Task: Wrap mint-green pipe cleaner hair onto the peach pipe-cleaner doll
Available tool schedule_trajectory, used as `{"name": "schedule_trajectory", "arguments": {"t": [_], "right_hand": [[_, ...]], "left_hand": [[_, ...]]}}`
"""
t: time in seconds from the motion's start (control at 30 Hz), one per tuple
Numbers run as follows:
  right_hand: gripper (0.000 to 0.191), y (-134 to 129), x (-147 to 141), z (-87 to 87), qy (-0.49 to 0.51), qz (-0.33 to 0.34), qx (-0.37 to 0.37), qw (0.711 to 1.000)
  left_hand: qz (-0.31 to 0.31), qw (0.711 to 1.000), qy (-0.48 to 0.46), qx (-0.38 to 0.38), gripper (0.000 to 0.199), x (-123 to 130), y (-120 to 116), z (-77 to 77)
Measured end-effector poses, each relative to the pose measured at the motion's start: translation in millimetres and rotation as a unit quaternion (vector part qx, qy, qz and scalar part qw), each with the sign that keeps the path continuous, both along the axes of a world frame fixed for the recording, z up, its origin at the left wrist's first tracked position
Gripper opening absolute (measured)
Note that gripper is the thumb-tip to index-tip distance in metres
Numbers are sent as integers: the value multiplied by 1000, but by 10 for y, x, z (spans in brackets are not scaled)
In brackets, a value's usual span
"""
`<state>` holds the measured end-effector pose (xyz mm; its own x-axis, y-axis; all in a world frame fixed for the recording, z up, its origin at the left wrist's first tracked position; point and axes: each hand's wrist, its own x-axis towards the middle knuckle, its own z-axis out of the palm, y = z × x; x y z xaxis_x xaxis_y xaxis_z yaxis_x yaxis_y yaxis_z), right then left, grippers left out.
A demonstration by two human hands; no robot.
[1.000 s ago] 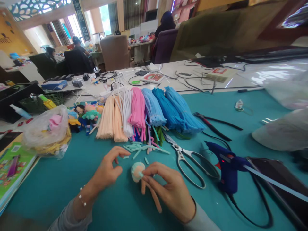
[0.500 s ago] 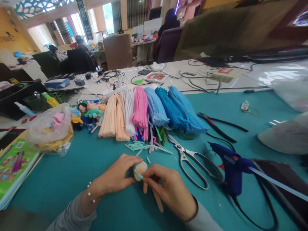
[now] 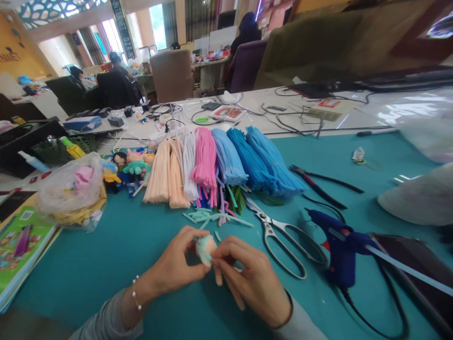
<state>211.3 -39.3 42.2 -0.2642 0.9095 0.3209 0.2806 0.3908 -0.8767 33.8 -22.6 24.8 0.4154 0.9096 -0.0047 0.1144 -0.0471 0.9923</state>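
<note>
A small peach and mint-green pipe-cleaner doll head (image 3: 205,249) is held just above the green mat. My left hand (image 3: 179,257) grips it from the left between thumb and fingers. At its lower right edge, the fingertips of my right hand (image 3: 244,274) pinch together, at the end of a mint strip; the exact grip is partly hidden. Peach pipe-cleaner ends hang below the head, beside my right fingers. Just beyond my hands lie short mint pipe-cleaner pieces (image 3: 201,216). Open-bladed scissors (image 3: 271,226) rest to the right.
Bundles of peach (image 3: 159,177), pink (image 3: 204,158) and blue pipe cleaners (image 3: 272,165) lie behind. A blue glue gun (image 3: 339,245) with its cord and pliers (image 3: 318,186) are at right. Finished dolls (image 3: 136,163), a plastic bag (image 3: 71,184) and a green book (image 3: 24,250) stand left.
My left hand's thumb has moved in under the doll head, which has turned to show more mint green. My right hand stays at its lower right edge.
</note>
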Motion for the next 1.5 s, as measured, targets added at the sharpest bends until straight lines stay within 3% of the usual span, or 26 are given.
{"name": "schedule_trajectory", "arguments": {"t": [0.1,0.2,0.73,1.17,1.5], "right_hand": [[17,-6,9,31,29,11,-31,999],[18,-5,18,57,35,6,-9,999],[19,-48,-33,125,36,-19,15,999],[15,-38,-37,102,65,-2,-4,998],[18,-47,-64,140,32,-38,36,998]], "left_hand": [[27,994,-81,-65,52,45,-43,-37],[49,988,-119,-84,52,74,-74,-54],[77,996,-41,17,56,95,-186,-23],[96,993,-39,51,50,92,-199,-1],[99,990,-34,96,50,99,-201,-38]]}}
